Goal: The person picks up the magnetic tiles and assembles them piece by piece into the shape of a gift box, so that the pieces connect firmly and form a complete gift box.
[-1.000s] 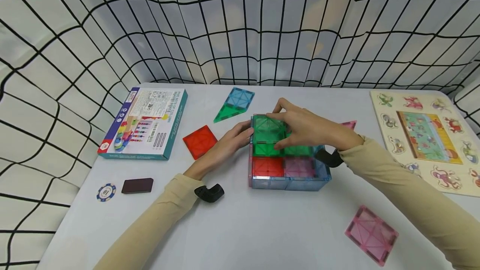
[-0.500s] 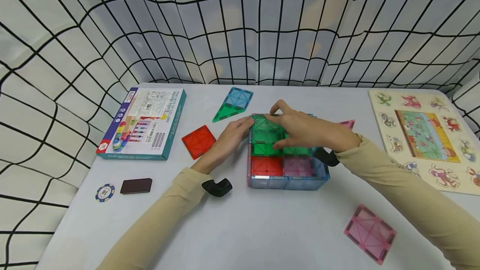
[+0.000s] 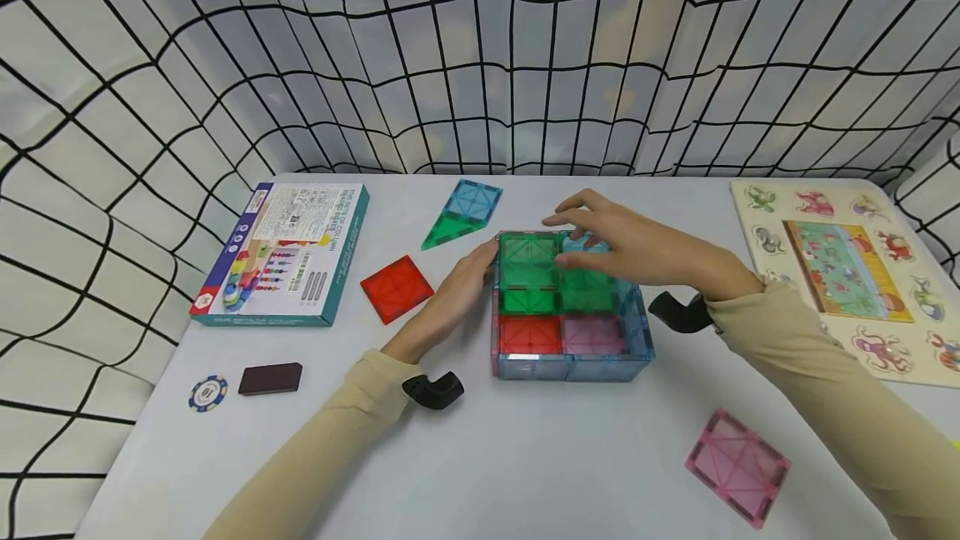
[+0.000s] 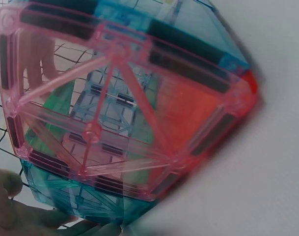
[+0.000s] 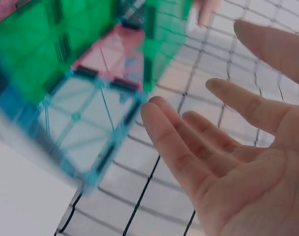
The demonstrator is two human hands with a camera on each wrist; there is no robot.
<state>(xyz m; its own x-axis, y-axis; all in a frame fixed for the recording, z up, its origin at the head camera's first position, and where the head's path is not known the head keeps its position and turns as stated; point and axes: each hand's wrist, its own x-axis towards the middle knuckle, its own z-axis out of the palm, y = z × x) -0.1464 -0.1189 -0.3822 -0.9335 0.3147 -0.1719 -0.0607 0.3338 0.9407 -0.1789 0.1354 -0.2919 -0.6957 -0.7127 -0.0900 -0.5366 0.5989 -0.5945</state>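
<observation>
In the middle of the table stands a low box of see-through magnetic tiles (image 3: 570, 369), with blue and pink walls. Green tiles (image 3: 528, 261) cover the back part of its top; a red tile (image 3: 531, 334) and a purple tile (image 3: 594, 334) show at the front. My left hand (image 3: 450, 300) lies along the box's left side, fingertips at the far left corner. A pink wall tile (image 4: 92, 130) fills much of the left wrist view. Over the right back part hovers my right hand (image 3: 648, 248), its fingers spread and holding nothing, apart from the tiles in the right wrist view.
Left of the box lie a loose red tile (image 3: 397, 288) and joined blue and green tiles (image 3: 463, 211). A pink tile (image 3: 738, 467) lies at front right. Around them are a boxed toy (image 3: 281, 252), poker chip (image 3: 207, 393), dark block (image 3: 270, 378) and picture board (image 3: 847, 273).
My right hand has let go of the green tiles and drawn back to the right, its fingers spreading. My left hand has slid slightly along the box's left side.
</observation>
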